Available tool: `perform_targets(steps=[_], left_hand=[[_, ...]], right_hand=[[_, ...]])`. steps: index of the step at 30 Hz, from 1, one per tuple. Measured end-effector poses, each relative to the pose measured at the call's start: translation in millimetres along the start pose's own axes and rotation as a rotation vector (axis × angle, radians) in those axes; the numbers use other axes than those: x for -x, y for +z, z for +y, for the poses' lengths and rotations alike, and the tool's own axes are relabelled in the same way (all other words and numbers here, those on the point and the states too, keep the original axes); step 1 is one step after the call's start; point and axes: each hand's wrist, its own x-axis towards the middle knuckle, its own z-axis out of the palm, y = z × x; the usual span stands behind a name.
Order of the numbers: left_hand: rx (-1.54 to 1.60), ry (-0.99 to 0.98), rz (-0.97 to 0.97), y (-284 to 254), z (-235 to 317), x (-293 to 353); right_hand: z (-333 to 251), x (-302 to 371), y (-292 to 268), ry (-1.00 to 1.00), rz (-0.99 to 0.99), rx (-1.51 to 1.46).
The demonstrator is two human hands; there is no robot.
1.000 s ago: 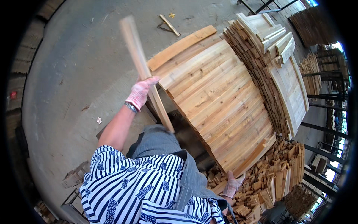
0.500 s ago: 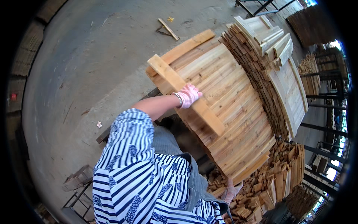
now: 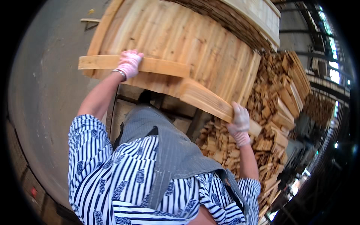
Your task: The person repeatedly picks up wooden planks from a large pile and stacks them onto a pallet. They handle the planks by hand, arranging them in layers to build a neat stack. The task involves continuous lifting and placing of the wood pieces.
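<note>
My left hand (image 3: 130,63), in a pink-and-white knit glove, is closed over a long light wooden board (image 3: 165,67) near the front edge of a panel of planks (image 3: 161,32). My right hand (image 3: 239,120), in a pale glove with a pink cuff, grips the right end of a second, shorter wooden board (image 3: 207,99). That board slants down to the right, and its left end meets the right end of the first one. The planks lie side by side, and another board (image 3: 102,32) runs along the panel's left edge.
A heap of short wood offcuts (image 3: 275,108) stands to my right. Beyond the panel rises a stack of pale boards (image 3: 258,17). Dark metal racks (image 3: 318,56) line the right side. A small wooden strip (image 3: 90,20) lies on the concrete floor (image 3: 48,75) at far left.
My right hand has come up from the offcut heap with a short board and brought it to the panel's front edge. My left hand stays on the long board, and the view has turned right.
</note>
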Motion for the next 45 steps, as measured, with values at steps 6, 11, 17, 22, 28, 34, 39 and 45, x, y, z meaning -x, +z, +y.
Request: perform_targets(steps=[6, 11, 17, 22, 28, 34, 39, 45], left_hand=[[-0.020, -0.045, -0.168, -17, 10, -13], [0.024, 0.093, -0.034, 15, -2, -23], [-0.129, 0.042, -0.115, 25, 0, -21], [-0.157, 0.051, -0.140, 19, 0, -23], [-0.172, 0.019, -0.201, 9, 6, -22], [-0.190, 0.018, -0.215, 12, 4, -26], [-0.217, 0.035, -0.179, 13, 1, -26], [-0.193, 0.045, -0.206, 11, 6, -29]], right_hand=[[-9, -54, 76, -0.070, -0.162, 0.070], [13, -81, 120, 0.062, -0.491, 0.071], [29, -77, 128, 0.151, -0.381, 0.087], [24, -68, 138, 0.189, -0.407, 0.068], [29, -63, 122, 0.150, -0.416, 0.068], [46, -54, 129, 0.215, -0.441, 0.081], [39, -58, 127, 0.156, -0.384, 0.104], [29, -57, 160, 0.196, -0.177, 0.032]])
